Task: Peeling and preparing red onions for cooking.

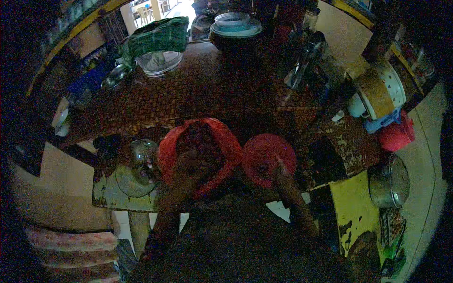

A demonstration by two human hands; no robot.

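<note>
The picture is dark and grainy. In front of me lies a red bag, probably plastic, its mouth spread wide around dark contents that I cannot make out. Over this opening is my left hand; its fingers blend into the dark, so a grip cannot be told. Just right of the bag sits a round red bowl. My right hand reaches over the bowl's near right side, one finger showing pale against it. Whether it pinches something is unclear.
A metal vessel and round plate are left of the bag. Stacked basins, a green cloth and a clear container stand on the woven-patterned tabletop. A metal pot and white container are right.
</note>
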